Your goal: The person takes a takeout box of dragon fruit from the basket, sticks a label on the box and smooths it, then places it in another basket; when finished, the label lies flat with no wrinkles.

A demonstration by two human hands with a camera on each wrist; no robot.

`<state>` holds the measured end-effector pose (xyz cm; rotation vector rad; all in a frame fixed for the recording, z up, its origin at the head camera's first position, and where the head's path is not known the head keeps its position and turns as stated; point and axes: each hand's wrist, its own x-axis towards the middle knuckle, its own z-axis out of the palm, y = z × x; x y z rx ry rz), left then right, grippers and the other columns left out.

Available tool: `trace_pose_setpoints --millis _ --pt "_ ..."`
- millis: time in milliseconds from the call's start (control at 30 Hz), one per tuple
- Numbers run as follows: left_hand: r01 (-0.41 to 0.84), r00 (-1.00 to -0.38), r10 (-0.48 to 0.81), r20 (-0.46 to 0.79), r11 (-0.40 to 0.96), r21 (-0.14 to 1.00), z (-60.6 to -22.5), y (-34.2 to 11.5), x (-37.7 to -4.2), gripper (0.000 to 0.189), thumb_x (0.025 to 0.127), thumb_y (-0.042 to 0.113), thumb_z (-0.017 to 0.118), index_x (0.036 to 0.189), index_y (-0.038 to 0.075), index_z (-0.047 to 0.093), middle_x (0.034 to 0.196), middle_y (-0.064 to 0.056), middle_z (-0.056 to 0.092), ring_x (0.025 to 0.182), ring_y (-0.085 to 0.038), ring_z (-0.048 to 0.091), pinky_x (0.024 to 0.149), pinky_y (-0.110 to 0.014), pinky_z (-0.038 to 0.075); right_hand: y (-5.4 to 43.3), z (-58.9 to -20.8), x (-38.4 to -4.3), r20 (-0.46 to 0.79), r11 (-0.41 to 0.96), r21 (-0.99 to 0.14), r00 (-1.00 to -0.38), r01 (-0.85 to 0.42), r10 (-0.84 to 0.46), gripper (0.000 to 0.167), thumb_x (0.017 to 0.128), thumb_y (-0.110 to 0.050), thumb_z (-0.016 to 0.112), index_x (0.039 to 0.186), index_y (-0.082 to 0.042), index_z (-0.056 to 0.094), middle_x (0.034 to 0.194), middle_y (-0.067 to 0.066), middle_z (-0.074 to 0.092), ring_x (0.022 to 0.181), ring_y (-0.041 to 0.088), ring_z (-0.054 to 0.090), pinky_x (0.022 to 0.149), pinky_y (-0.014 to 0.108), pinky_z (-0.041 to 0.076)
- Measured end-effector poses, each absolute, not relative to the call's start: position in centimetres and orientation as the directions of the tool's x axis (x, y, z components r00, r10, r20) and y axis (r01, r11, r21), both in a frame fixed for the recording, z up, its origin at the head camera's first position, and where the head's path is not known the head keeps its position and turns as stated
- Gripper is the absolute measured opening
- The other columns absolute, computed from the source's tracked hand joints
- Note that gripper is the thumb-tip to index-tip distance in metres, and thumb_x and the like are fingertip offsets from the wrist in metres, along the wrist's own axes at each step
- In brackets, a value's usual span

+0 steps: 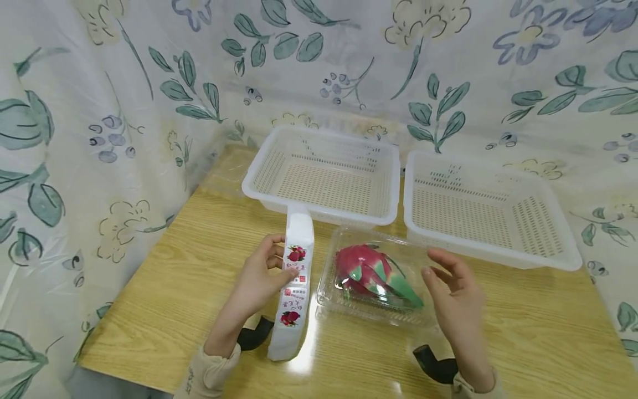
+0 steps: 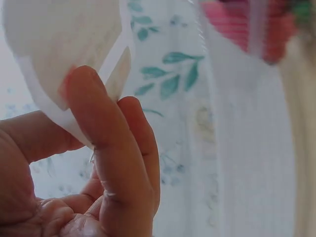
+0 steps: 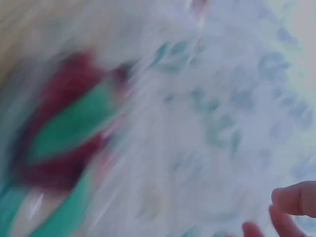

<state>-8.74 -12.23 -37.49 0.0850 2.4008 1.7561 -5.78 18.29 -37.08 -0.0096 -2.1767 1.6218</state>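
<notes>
My left hand (image 1: 261,274) pinches a strip of white labels (image 1: 291,302) between thumb and fingers. Red dragon fruit pictures and red lettering are printed on it, and its pale back (image 2: 59,44) faces the left wrist view. Right of the strip sits a clear plastic clamshell box (image 1: 412,256), its lid down over a pink dragon fruit (image 1: 366,269) with green scales. My right hand (image 1: 458,299) is at the box's right end, thumb and fingers loosely bent with nothing between them. In the blurred right wrist view, its fingertips (image 3: 291,200) appear apart from the box.
Two white perforated plastic baskets, left (image 1: 324,183) and right (image 1: 478,216), stand along the back of the wooden table (image 1: 164,293). Clear plastic (image 1: 229,169) lies left of the left basket. A floral curtain (image 1: 344,66) hangs behind. Black curved pieces (image 1: 256,334) show beside both wrists.
</notes>
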Motion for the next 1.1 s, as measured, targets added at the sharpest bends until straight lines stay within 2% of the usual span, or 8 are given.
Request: trace_pose_setpoints --millis 100,167,300,367,533,733,1100 --pt "-0.006 -0.984 0.168 -0.063 0.32 0.947 -36.5 -10.9 -8.3 0.052 0.083 -0.004 0.069 0.13 0.007 0.049 0.104 -0.014 0.066 0.084 -0.018 0.063 0.067 -0.025 0.053 15.6 -36.0 -5.8 0.512 0.222 -0.849 -0.851 -0.48 0.12 0.026 0.081 0.021 0.06 0.106 0.013 0.062 0.108 -0.011 0.067 0.102 0.001 0.062 0.088 0.014 0.05" --pt "0.039 -0.98 0.199 -0.024 0.31 0.95 -36.0 -9.9 -8.2 0.049 0.083 -0.005 0.069 0.127 0.006 0.052 0.102 -0.014 0.067 0.084 -0.018 0.062 0.067 -0.024 0.053 14.0 -35.6 -5.9 0.591 0.192 -0.795 -0.806 -0.575 0.032 0.028 0.078 0.022 0.062 0.104 0.014 0.062 0.107 -0.006 0.069 0.102 0.004 0.063 0.089 0.016 0.051" --pt "0.137 -0.962 0.266 0.059 0.284 0.949 -35.3 -8.4 -7.9 0.041 0.083 -0.005 0.068 0.121 0.004 0.055 0.098 -0.014 0.067 0.082 -0.016 0.062 0.064 -0.021 0.052 11.7 -35.1 -6.3 0.658 0.22 -0.726 -0.751 -0.652 -0.055 0.032 0.073 0.019 0.069 0.103 0.007 0.065 0.105 0.008 0.071 0.102 0.01 0.064 0.089 0.018 0.052" --pt "0.166 -0.95 0.301 0.082 0.266 0.949 -35.1 -7.8 -7.7 0.039 0.084 -0.005 0.068 0.12 0.004 0.056 0.097 -0.014 0.067 0.081 -0.015 0.062 0.059 -0.02 0.053 11.1 -35.0 -6.5 0.669 0.238 -0.71 -0.74 -0.663 -0.068 0.035 0.072 0.018 0.072 0.104 0.006 0.066 0.104 0.016 0.07 0.102 0.011 0.064 0.088 0.019 0.052" --pt "0.198 -0.925 0.364 0.111 0.211 0.957 -34.9 -6.9 -7.4 0.035 0.085 -0.005 0.067 0.117 0.004 0.058 0.097 -0.015 0.067 0.079 -0.012 0.061 0.052 -0.021 0.054 10.4 -35.3 -6.6 0.633 0.316 -0.72 -0.771 -0.618 -0.064 0.038 0.071 0.013 0.077 0.106 0.001 0.067 0.104 0.014 0.071 0.097 0.01 0.064 0.084 0.02 0.053" --pt "0.203 -0.908 0.399 0.124 0.161 0.966 -35.0 -6.4 -7.2 0.033 0.086 -0.006 0.065 0.117 0.002 0.057 0.099 -0.017 0.065 0.081 -0.01 0.058 0.054 -0.021 0.056 10.1 -35.6 -6.6 0.619 0.357 -0.725 -0.785 -0.589 -0.038 0.032 0.073 0.009 0.077 0.102 -0.001 0.069 0.101 0.011 0.073 0.089 0.016 0.066 0.079 0.018 0.053" --pt "0.126 -0.909 0.413 0.052 0.154 0.98 -35.0 -6.2 -6.9 0.036 0.086 -0.008 0.063 0.12 0.0 0.055 0.105 -0.02 0.061 0.083 -0.013 0.061 0.061 -0.022 0.058 10.0 -36.2 -6.5 0.639 0.306 -0.733 -0.77 -0.608 0.0 0.029 0.074 0.014 0.074 0.101 0.003 0.068 0.096 0.017 0.072 0.077 0.007 0.065 0.068 0.015 0.054"
